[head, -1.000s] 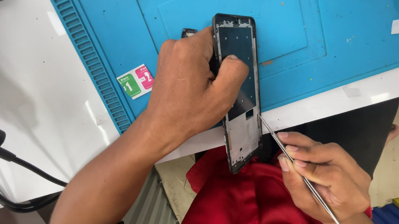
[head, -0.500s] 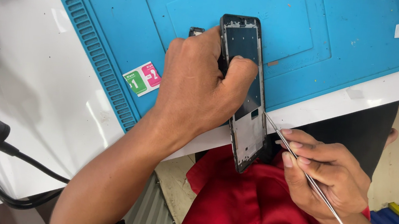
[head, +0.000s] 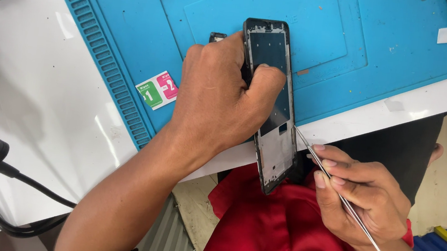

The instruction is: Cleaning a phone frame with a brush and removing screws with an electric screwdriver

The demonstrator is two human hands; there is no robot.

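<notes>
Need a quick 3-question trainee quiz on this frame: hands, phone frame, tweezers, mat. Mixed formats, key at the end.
1. True or false: the left hand grips the phone frame.
2. The right hand holds: A) metal tweezers B) a screwdriver C) nothing.
3. Fill in: the frame's upper end lies over the blue ____; its lower end juts past the white table edge.

Key: 1 true; 2 A; 3 mat.

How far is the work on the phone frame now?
Done: the phone frame looks stripped, no screen or boards visible. In hand: the left hand grips it over the blue mat; the right hand holds tweezers at its edge. What is left cannot be told.
</notes>
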